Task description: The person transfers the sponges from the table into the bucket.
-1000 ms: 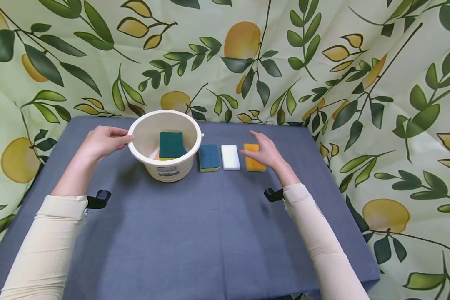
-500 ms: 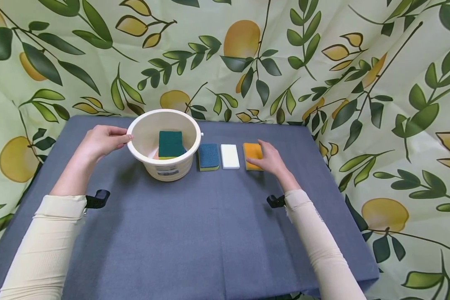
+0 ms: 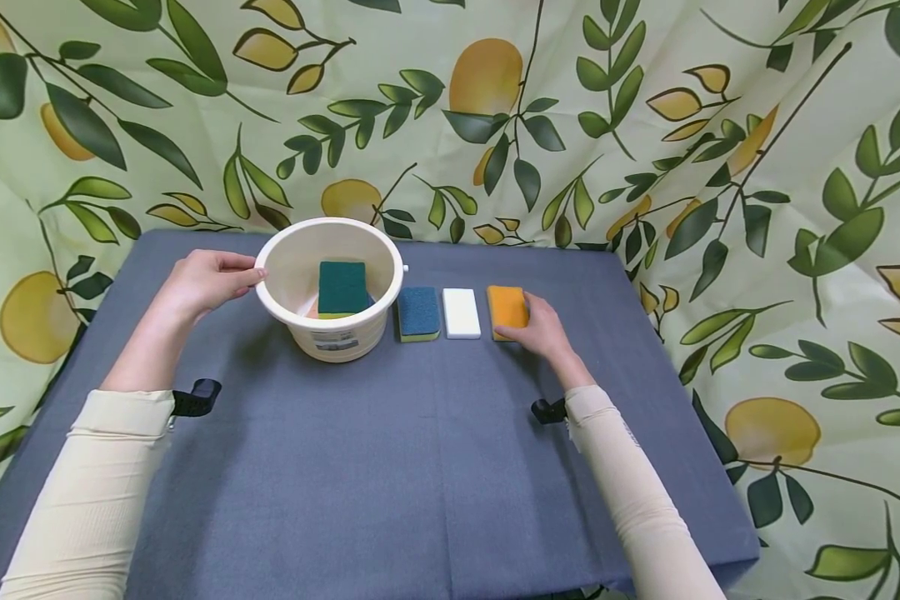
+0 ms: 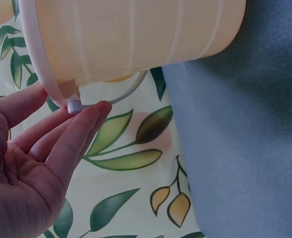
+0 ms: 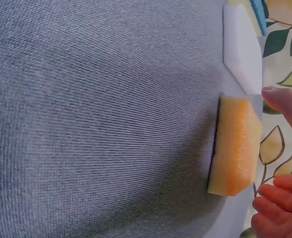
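On the left, a cream bucket (image 3: pixel 334 342) stands upright, its white rim pinched between the thumb and fingers of my left hand (image 3: pixel 208 282). In the left wrist view the fingertips lie at the handle's pivot (image 4: pixel 75 106). Inside the bucket a green-topped scrub sponge (image 3: pixel 342 286) shows above other items, mostly hidden. My right hand (image 3: pixel 546 327) is over the right side of an orange sponge (image 3: pixel 506 307) on the table. The right wrist view shows thumb (image 5: pixel 285 104) and fingers spread apart, with the sponge (image 5: pixel 234 146) between their directions.
Between bucket and orange sponge, a blue-topped scrub sponge (image 3: pixel 418 312) and a white sponge (image 3: pixel 461 313) lie in a row. Grey-blue cloth (image 3: pixel 345 475) covers the table. A lemon-patterned curtain (image 3: pixel 412 50) hangs behind the table's far edge.
My right hand has come down and to the right, from above the orange sponge's left part to its right side. The left hand keeps its hold on the bucket rim.
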Demonstrator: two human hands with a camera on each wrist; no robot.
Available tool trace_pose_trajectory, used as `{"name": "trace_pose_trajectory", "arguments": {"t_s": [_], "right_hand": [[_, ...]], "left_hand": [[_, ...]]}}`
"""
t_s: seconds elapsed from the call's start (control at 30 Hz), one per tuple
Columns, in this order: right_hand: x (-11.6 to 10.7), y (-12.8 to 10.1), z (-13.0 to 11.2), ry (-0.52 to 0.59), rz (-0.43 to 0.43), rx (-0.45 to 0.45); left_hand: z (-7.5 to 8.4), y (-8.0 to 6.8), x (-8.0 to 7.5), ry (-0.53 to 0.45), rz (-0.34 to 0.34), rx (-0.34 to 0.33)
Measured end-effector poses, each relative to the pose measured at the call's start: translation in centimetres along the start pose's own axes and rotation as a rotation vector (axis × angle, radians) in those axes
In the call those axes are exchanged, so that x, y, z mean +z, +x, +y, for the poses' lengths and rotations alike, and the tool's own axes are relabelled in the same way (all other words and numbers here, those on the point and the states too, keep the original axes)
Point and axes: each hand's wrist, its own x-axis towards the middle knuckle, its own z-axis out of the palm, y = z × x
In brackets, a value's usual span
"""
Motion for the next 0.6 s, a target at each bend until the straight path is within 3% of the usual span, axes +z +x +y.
{"name": "trace_pose_trajectory", "arguments": {"t_s": [0.33,0.6], "right_hand": [[0.7,0.0,0.4,-0.01,-0.005,0.059],[1.4,0.1,0.4,-0.026,-0.006,0.056]], "left_hand": [[0.1,-0.1,-0.1,-0.013,-0.001,0.009],[0.1,-0.1,-0.1,-0.021,-0.013,-0.001]]}}
